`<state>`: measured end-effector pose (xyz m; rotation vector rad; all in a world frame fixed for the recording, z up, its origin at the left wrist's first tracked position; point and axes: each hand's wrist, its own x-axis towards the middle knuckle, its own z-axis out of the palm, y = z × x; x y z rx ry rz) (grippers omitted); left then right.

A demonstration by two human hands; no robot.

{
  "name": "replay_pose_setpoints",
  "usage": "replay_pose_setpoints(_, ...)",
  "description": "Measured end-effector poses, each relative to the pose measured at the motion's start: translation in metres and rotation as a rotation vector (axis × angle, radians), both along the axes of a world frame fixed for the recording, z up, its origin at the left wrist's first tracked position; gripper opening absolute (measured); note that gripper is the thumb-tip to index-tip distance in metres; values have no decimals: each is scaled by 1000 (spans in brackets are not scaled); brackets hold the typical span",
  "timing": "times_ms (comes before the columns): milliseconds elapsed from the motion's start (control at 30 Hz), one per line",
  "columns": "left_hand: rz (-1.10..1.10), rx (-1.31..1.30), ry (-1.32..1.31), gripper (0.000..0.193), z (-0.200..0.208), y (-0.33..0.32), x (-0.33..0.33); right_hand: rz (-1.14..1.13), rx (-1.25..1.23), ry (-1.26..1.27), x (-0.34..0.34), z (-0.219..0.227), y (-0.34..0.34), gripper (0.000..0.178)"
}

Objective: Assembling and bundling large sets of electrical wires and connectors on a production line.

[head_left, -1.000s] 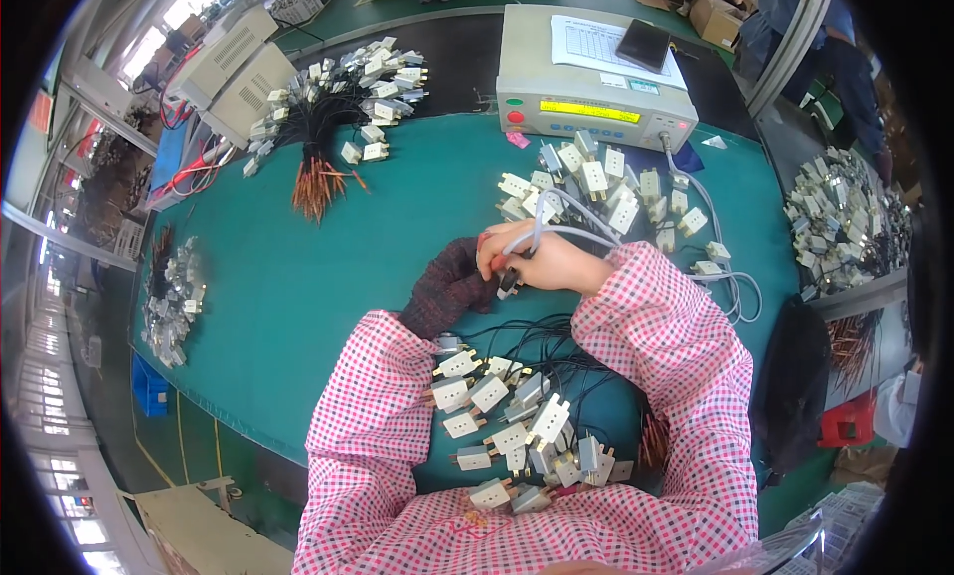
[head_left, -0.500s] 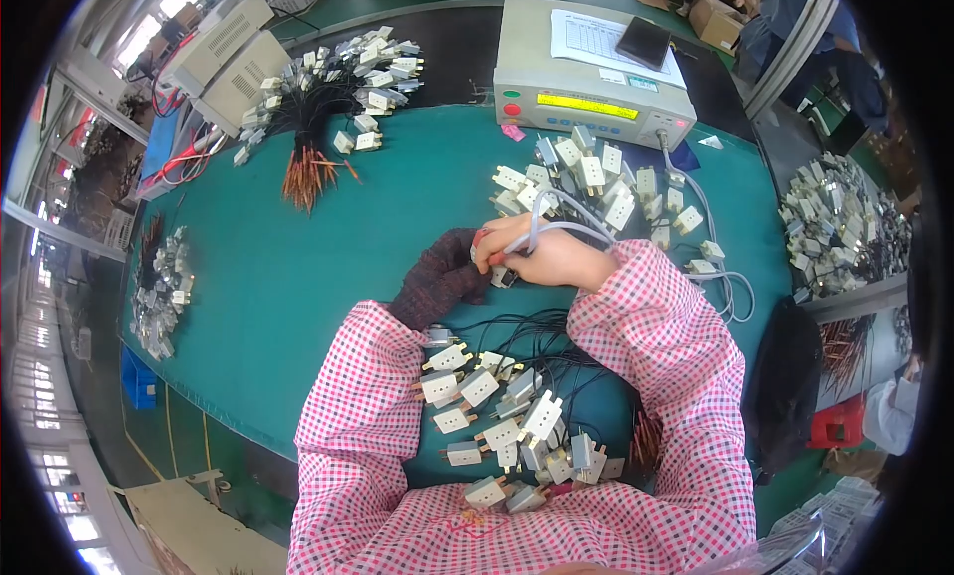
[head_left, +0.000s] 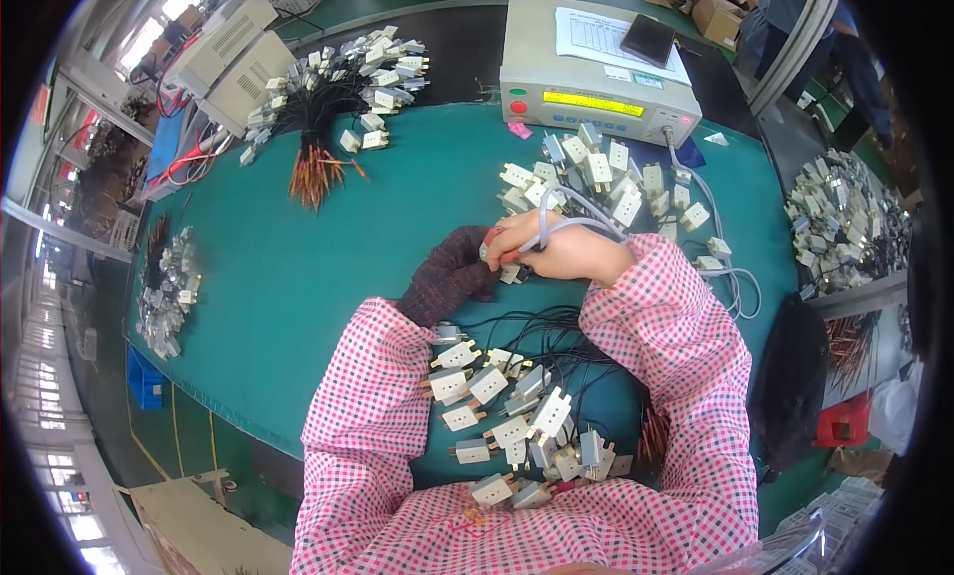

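My left hand (head_left: 452, 269), in a dark knitted glove, is closed around a small white connector block (head_left: 513, 274), mostly hidden by fingers. Against it, my bare right hand (head_left: 561, 247) pinches a red-handled test probe (head_left: 509, 258). The probe's grey cable (head_left: 586, 199) loops over that hand. A grey-white bench tester (head_left: 596, 108) with a lit yellow display stands beyond my hands. Between my forearms and chest lies a heap of white connector blocks (head_left: 487, 384) with metal prongs and black wires (head_left: 537, 327). More connector blocks (head_left: 598, 169) are piled before the tester.
A wired bundle of connectors (head_left: 373, 100) with copper-coloured ends lies at the back left, beside stacked instruments (head_left: 234, 68). Another pile (head_left: 169, 295) sits at the green mat's left edge. At right are a large connector heap (head_left: 845, 217) and a black bag (head_left: 790, 376).
The whole view has shifted slightly, so everything sits a little further right. My hands keep the same hold on the connector block and the probe.
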<state>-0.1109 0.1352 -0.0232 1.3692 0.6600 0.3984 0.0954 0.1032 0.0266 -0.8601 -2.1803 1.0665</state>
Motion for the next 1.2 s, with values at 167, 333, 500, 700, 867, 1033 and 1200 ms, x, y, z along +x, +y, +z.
replay_pose_setpoints(167, 19, 2, 6, 31, -1, -2, -1, -12, 30, 17, -2, -3, 0, 23)
replay_pose_setpoints(333, 41, -15, -2, 27, 2, -3, 0, -18, 24, 0, -2, -3, 1, 25)
replay_pose_setpoints(500, 45, -9, 25, 41, 1, -1, -2, -51, 20, -8, -5, -6, 2, 26)
replay_pose_setpoints(700, 93, 16, 45, 32, 2, -4, -6, -67, -47, 100, -3, -5, 4, 25)
replay_pose_setpoints(867, -132, -53, 292, 26, 44, -6, -3, -446, -280, 658, 50, 5, 13, 15)
replay_pose_setpoints(1033, -186, -62, 336, 32, 51, 10, 19, -655, -175, 778, 61, -16, 23, 13)
replay_pose_setpoints(1200, 242, 70, 184, 42, 23, 5, 44, -528, -175, 718, 53, -19, 21, 20)
